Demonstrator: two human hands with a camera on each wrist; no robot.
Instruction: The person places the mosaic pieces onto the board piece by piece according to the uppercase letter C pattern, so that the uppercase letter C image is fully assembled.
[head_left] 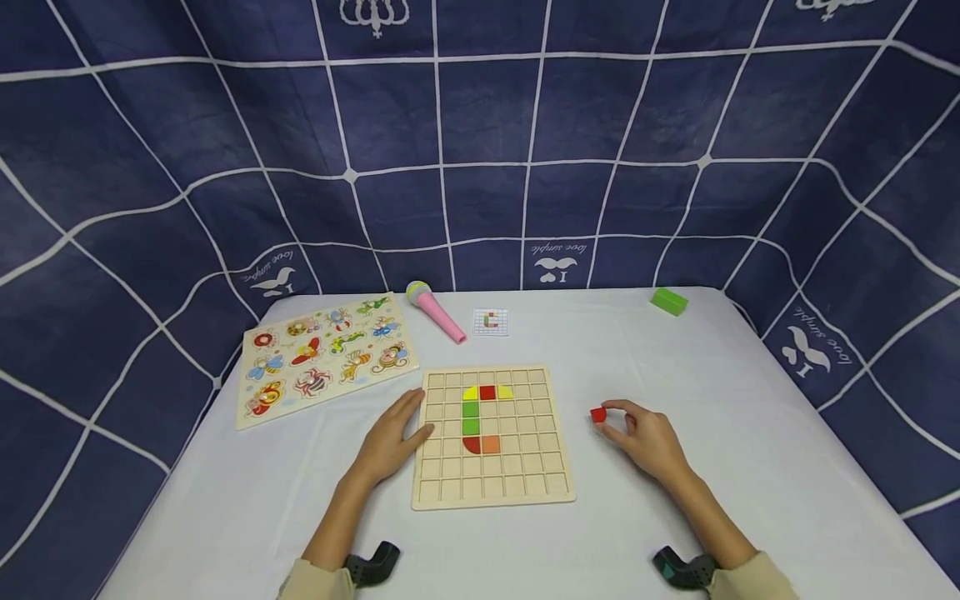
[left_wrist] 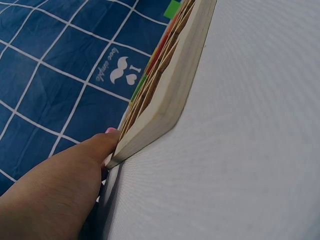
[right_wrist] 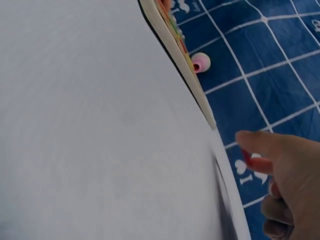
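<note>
A square wooden grid board (head_left: 525,479) lies on the table with coloured blocks set in some cells. Yellow, red, green, dark red and orange blocks (head_left: 470,409) form a C-like outline. My left hand (head_left: 390,437) rests at the board's left edge, fingers fairly straight and thumb over the rim. In the left wrist view the thumb (left_wrist: 102,147) touches the board's corner. Right of the board, my right hand (head_left: 648,442) pinches a small red block (head_left: 597,414) between thumb and fingertips. In the right wrist view that block is mostly hidden by the fingers.
A puzzle board (head_left: 326,358) with insect pictures lies at the left. Behind the grid board are a pink toy microphone (head_left: 441,317) and a small pattern card (head_left: 491,322). A green block (head_left: 669,302) sits at the back right. Dark blue curtain (head_left: 487,208) surrounds the table.
</note>
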